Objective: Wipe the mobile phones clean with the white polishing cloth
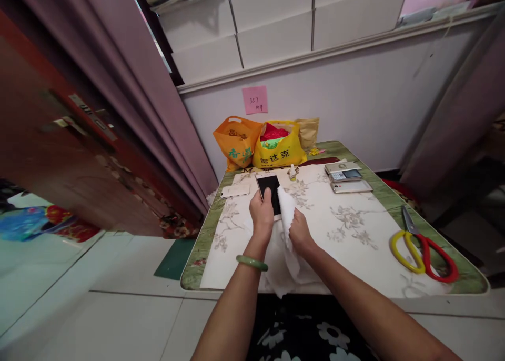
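Observation:
My left hand [262, 211] grips a smartphone [270, 188] with a black screen and pale frame, thumb lying over its face. In my right hand [300, 232] is a white cloth [287, 213], its fingers closed round the fabric. The cloth's upper edge touches the phone's right side, and its lower part hangs down over the table's front. Beyond the phone stands a small bottle [292, 172] with a white cap. Left of my left hand, a white phone [235, 191] lies flat.
Several phones [352, 186] lie in a group at the back right of the table [190, 277]. Scissors [424, 253] with red and yellow handles rest near the right corner. An orange bag [236, 142] and a yellow bag [279, 153] stand along the back by the wall.

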Demonstrator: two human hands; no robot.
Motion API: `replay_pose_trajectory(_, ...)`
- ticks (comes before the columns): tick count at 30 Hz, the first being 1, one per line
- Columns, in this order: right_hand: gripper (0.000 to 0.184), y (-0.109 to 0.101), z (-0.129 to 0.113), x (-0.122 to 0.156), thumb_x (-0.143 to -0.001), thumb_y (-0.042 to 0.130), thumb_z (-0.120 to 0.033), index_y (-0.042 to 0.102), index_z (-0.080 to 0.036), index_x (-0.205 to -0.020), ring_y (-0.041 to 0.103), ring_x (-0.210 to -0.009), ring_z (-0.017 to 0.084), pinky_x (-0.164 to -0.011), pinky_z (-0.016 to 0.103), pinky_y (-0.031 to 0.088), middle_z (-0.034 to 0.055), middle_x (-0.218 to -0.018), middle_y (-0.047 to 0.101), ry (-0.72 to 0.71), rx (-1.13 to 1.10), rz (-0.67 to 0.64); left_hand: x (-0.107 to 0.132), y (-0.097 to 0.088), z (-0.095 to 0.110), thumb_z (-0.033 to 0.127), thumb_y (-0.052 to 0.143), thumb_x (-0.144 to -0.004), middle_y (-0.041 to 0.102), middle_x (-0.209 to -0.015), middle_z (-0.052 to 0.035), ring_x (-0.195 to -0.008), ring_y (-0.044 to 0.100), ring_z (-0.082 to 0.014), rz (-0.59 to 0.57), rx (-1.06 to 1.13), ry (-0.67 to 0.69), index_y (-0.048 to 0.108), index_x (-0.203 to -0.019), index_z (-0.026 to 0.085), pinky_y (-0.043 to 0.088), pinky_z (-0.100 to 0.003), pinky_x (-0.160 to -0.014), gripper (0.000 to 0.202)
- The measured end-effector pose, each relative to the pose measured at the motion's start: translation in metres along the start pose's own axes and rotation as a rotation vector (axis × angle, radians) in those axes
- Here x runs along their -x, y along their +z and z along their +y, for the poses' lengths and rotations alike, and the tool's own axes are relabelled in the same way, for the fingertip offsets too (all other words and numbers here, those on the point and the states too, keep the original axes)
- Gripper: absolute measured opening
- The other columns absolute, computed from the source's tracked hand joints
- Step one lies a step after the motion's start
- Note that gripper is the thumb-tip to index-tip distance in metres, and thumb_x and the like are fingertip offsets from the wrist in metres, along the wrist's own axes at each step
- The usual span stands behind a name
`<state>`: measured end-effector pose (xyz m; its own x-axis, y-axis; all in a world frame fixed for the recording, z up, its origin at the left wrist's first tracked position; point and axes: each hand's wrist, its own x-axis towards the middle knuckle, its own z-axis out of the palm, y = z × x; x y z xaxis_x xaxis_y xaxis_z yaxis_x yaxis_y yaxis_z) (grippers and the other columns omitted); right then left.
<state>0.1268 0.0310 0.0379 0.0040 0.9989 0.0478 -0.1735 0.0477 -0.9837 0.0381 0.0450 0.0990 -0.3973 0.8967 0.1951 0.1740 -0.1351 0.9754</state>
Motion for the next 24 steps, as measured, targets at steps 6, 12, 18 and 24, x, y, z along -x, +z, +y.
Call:
replay_pose_trajectory(6,0.021,-0.013,-0.014,-0.040,-0.068,0.057,-0.040,0.058,-0.020,-0.074,0.058,-0.068,0.021,-0.059,0.030,0.049,0.0034,-0.065,0.063,0.100,-0.179,0.077,0.026,0.001,-0.013,0.043,0.058,-0.080,0.057,-0.066,0.0010,-0.063,0.048,-0.0130,-0.287,-0.089,0.025,0.063,-0.075,0.016,0.036,-0.022,-0.058,0.028)
replay_pose_trajectory(12,0.023,0.010,-0.008,-0.026,-0.074,0.057,-0.037,0.063,-0.019,-0.086,0.062,-0.078,0.020,-0.069,0.030,0.052,0.0039,-0.081,0.069,0.127,-0.356,0.025,-0.016,0.008,-0.020,0.046,0.057,-0.082,0.047,-0.058,0.0042,-0.058,0.040,-0.0108,-0.002,-0.088,0.053,0.056,-0.067,0.017,0.032,-0.021,-0.055,0.033)
replay_pose_trajectory(18,0.026,0.023,-0.003,-0.036,-0.074,0.060,-0.039,0.063,-0.020,-0.091,0.065,-0.076,0.020,-0.067,0.031,0.054,0.0023,-0.080,0.070,0.182,-0.641,0.087,-0.033,0.039,-0.026,0.045,0.051,-0.088,0.056,-0.069,0.0015,-0.066,0.047,-0.0118,0.292,0.097,0.136,0.059,-0.078,0.017,0.041,-0.023,-0.065,0.031)
replay_pose_trajectory(24,0.030,0.003,0.004,-0.060,-0.076,0.058,-0.042,0.067,-0.020,-0.095,0.067,-0.079,0.024,-0.072,0.036,0.055,0.0059,-0.082,0.072,0.176,-0.632,0.069,-0.006,0.040,-0.030,0.043,0.057,-0.085,0.066,-0.091,-0.0054,-0.079,0.058,-0.0148,0.134,0.168,0.132,0.061,-0.104,0.016,0.046,-0.025,-0.073,0.033)
